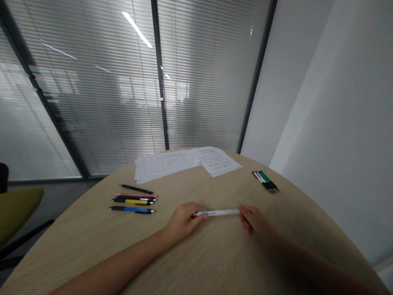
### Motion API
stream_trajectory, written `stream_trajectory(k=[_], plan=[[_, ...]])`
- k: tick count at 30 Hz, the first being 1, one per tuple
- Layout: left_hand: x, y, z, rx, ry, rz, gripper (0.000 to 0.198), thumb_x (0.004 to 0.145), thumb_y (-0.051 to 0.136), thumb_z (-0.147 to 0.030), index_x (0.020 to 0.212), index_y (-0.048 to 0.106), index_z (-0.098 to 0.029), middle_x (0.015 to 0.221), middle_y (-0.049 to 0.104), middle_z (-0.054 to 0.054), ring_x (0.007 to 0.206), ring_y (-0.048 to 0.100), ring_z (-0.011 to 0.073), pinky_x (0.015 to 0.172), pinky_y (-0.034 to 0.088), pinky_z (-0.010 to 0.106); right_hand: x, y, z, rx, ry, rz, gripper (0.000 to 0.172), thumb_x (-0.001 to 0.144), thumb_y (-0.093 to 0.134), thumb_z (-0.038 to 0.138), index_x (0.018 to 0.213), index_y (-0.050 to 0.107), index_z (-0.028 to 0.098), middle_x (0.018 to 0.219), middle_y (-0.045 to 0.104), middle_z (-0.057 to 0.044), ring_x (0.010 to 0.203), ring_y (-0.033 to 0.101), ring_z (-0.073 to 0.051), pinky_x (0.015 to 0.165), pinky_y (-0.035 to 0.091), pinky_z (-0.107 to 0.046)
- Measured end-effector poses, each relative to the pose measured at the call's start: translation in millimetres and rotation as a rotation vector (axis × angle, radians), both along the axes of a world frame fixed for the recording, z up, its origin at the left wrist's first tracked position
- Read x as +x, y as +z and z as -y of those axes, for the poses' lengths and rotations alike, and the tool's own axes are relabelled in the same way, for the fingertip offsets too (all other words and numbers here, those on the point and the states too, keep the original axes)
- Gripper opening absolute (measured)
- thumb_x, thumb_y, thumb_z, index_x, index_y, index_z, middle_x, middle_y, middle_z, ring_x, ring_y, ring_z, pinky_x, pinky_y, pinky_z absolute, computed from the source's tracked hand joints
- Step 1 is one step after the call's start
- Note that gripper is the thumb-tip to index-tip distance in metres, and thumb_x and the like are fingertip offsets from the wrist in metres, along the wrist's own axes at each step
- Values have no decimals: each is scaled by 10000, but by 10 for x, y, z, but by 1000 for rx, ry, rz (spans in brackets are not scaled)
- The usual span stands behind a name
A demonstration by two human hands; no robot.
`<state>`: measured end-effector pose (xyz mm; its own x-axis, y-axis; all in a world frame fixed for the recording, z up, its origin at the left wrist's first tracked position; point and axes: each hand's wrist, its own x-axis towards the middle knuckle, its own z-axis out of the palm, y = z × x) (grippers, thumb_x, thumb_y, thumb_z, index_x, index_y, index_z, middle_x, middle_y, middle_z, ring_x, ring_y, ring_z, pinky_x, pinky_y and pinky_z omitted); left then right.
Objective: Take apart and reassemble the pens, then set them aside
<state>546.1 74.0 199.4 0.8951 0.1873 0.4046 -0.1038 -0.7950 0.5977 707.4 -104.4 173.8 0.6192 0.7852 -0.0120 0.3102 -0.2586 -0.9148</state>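
Note:
A white pen (223, 212) with a clip and a small light-blue part lies level between my hands, over the middle of the table. My left hand (184, 219) is closed on its left end, thumb and fingers pinching near the light-blue part. Its right end is pinched between the thumb and fingers of my right hand (252, 219), the other fingers curled below. Both tips of the pen are partly hidden by my fingers. Nearest to my left hand lies a blue and black pen (133, 209).
Left on the round wooden table (101, 241) are a yellow and black pen (135, 201), a pink pen (136, 195) and a black pen (135, 189). Several green, white and black pens (265, 181) lie at right. Printed papers (172, 164) spread at the back. A chair (18, 209) stands left.

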Motion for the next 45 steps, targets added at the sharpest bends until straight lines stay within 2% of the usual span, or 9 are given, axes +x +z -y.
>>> stream_trajectory(k=[4,12,18,22,25,31,35,40,45], plan=[[1,-21,0,63,-2,5,236,771,478,-317,779,643,-149,661,601,38,605,507,120,575,368,207,4,-5,-13,3,-2,-53,383,741,360,515,538,405,193,395,377,57,342,343,-73,379,283,-211],[52,55,-36,-242,77,-252,270,750,453,-344,705,605,-125,523,485,-29,505,414,95,482,304,190,24,56,-31,97,45,20,154,663,533,328,652,448,200,517,462,48,458,425,-83,426,322,-195],[63,50,-51,-369,70,-304,285,726,465,-378,665,580,-125,483,409,-53,471,346,80,454,262,187,13,21,-49,152,54,-61,300,599,589,372,812,455,209,710,535,13,505,468,-82,406,321,-186],[49,72,-15,-361,51,-281,284,715,474,-381,664,592,-128,492,426,-44,479,349,83,455,258,192,13,-22,-1,-13,66,-45,421,763,315,527,656,504,166,503,488,18,396,417,-75,382,293,-201],[43,91,-1,-364,49,-262,275,705,482,-377,650,594,-131,497,435,-40,489,360,88,463,266,195,22,-13,28,-83,53,24,446,782,303,505,533,465,172,383,404,44,355,385,-72,387,284,-203],[56,64,-34,-401,86,-268,297,704,474,-400,652,580,-128,489,408,-48,475,335,85,453,242,198,39,56,-33,9,75,-41,220,650,529,394,663,433,197,466,437,74,383,392,-65,382,287,-187],[62,53,-45,-407,68,-265,307,699,468,-413,640,571,-129,485,398,-50,476,331,86,459,239,202,33,68,-49,79,69,-119,377,579,584,422,844,433,201,645,512,43,423,435,-66,355,282,-179],[64,61,-41,-388,52,-270,309,695,459,-416,656,572,-131,491,410,-49,478,335,84,458,245,201,32,44,14,-20,99,-173,454,760,305,547,609,471,153,466,451,35,354,392,-56,365,281,-192],[75,53,-52,-409,82,-280,324,685,461,-441,627,546,-134,482,399,-53,465,322,82,445,232,202,59,36,1,-11,113,-87,323,725,428,464,605,466,166,444,447,52,363,386,-56,377,291,-190]])
